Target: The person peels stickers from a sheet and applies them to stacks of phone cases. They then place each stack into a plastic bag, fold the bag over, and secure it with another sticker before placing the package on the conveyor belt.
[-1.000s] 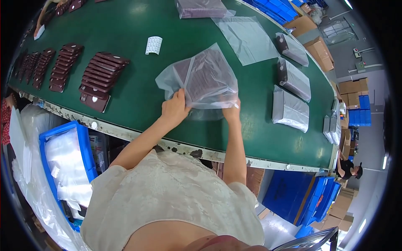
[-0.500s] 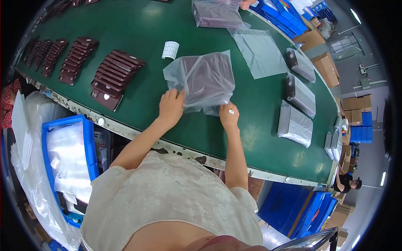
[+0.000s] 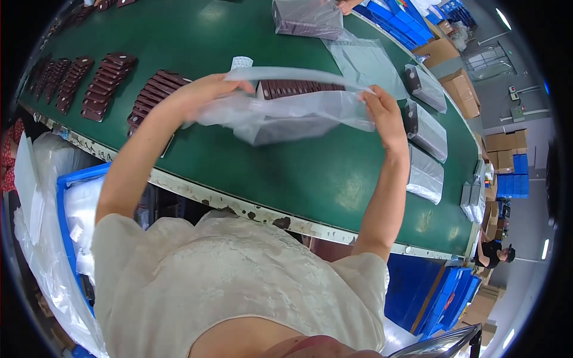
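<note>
A clear plastic bag (image 3: 286, 122) with a row of dark brown pieces (image 3: 298, 89) in it is stretched between my hands over the green table (image 3: 286, 179). Its mouth gapes on the far side, where the pieces show. My left hand (image 3: 206, 95) grips the bag's left edge; its fingers are partly blurred. At the right edge, my right hand (image 3: 382, 113) pinches the plastic between thumb and fingers. Just beyond the bag lies a white label sheet (image 3: 242, 62), partly covered.
Rows of brown pieces (image 3: 107, 86) stand at left. Filled bags (image 3: 427, 131) line the right side, beside a flat empty bag (image 3: 370, 62). Another person's hand (image 3: 348, 6) touches a filled bag (image 3: 307, 21) at the far edge. A blue crate (image 3: 83, 173) sits below the table.
Both hands have moved up and apart, away from the table's near edge. The bag has been lifted and its mouth spread, showing the brown pieces inside.
</note>
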The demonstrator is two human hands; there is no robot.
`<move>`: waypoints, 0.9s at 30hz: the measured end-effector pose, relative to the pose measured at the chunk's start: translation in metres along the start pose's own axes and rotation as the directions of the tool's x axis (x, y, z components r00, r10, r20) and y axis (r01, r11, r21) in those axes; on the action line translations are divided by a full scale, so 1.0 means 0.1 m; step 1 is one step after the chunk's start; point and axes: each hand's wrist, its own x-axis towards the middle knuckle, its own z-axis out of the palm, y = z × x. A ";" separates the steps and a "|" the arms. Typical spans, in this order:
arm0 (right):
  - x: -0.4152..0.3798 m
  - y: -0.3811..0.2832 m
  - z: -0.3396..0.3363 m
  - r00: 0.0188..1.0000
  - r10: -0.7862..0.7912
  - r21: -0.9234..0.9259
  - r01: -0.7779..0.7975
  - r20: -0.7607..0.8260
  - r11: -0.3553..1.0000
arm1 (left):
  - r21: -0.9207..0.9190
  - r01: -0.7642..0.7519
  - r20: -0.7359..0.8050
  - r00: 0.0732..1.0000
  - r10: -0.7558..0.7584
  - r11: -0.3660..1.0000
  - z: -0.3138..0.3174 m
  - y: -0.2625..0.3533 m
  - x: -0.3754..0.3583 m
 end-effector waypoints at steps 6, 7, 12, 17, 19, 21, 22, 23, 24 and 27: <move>-0.25 0.27 0.28 0.950 0.211 -0.147 -0.181 0.230 0.973 | -0.032 0.445 0.011 0.896 -0.445 0.895 -0.08 -0.59 -0.51; -0.24 0.19 0.28 0.962 0.172 -0.115 -0.150 0.212 0.982 | -0.032 0.453 0.008 0.892 -0.453 0.891 -0.12 -0.58 -0.53; -0.36 -0.44 0.19 0.998 -0.046 -0.131 0.041 -0.031 0.991 | -0.079 0.035 -0.015 0.999 -0.037 0.996 -0.06 0.05 -0.67; -0.83 0.19 0.41 0.992 -0.043 -0.322 0.002 -0.118 0.947 | 0.748 -0.209 -0.090 0.908 0.408 0.630 0.12 -0.35 -0.55; -0.93 0.88 0.66 0.996 0.085 -0.513 -0.060 0.025 0.856 | 0.932 -0.047 -0.091 0.929 0.359 0.359 0.23 -0.84 -0.36; -1.04 0.86 0.77 0.999 0.017 -0.522 -0.034 -0.038 0.852 | 0.942 0.043 -0.133 0.959 0.252 0.332 0.34 -1.26 -0.16; -1.09 0.83 0.87 0.993 -0.054 -0.530 -0.008 -0.102 0.848 | 0.938 0.040 -0.159 0.933 0.322 0.344 0.41 -1.44 -0.10; -1.12 0.79 0.98 0.978 -0.122 -0.536 0.014 -0.166 0.844 | 0.935 0.038 -0.183 0.904 0.388 0.353 0.45 -1.52 -0.06; -1.08 0.59 1.08 0.979 -0.122 -0.534 0.016 -0.163 0.845 | 0.935 0.042 -0.186 0.903 0.386 0.353 0.47 -1.52 -0.03; -0.87 0.15 1.35 0.891 -0.448 -0.680 0.286 -0.070 0.675 | 0.901 0.017 -0.193 0.910 0.367 0.433 0.53 -1.47 0.06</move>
